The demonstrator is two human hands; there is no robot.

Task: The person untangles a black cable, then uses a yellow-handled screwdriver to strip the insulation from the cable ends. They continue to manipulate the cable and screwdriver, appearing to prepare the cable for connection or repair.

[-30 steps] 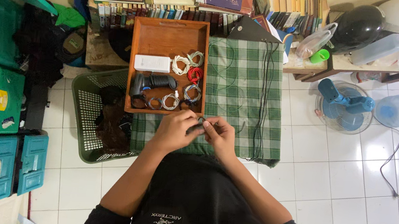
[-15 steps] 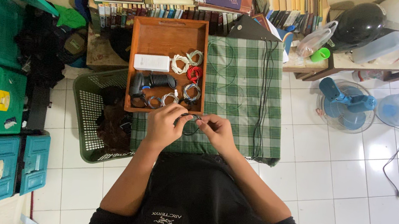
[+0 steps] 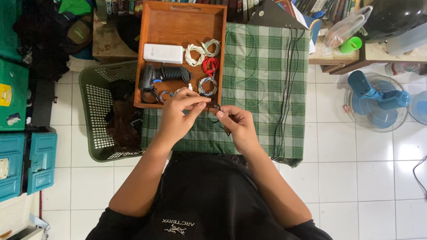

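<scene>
My left hand (image 3: 181, 112) and right hand (image 3: 235, 123) meet over the near edge of the wooden tray (image 3: 182, 17). The fingertips of both hands are pinched shut on a thin dark cable (image 3: 215, 107), which spans the short gap between them. The pinch grip at each end seems meant to hold the strand taut and off the surface; I cannot tell whether it is looped or straight between the fingers.

The cable sits just above the tray's near right corner, where the tray meets the green checked cloth (image 3: 268, 62). More dark cable lies in long runs and loose loops on that cloth, to the right of my hands and out to the far edge.

Inside the tray, the stored items lie apart from one another:
- a white rectangular box (image 3: 163, 53), left of centre;
- a white coiled cable (image 3: 195, 54), just right of the box;
- a red coiled cable (image 3: 209, 66), at the right wall;
- a blue-grey coiled cable (image 3: 207, 86), near the red one;
- a black ribbed handle (image 3: 175, 73), left of the coils.

A green plastic basket (image 3: 98, 107) stands on the floor, left of the cloth. A blue fan (image 3: 374, 98) lies on the tiles, well to the right.
</scene>
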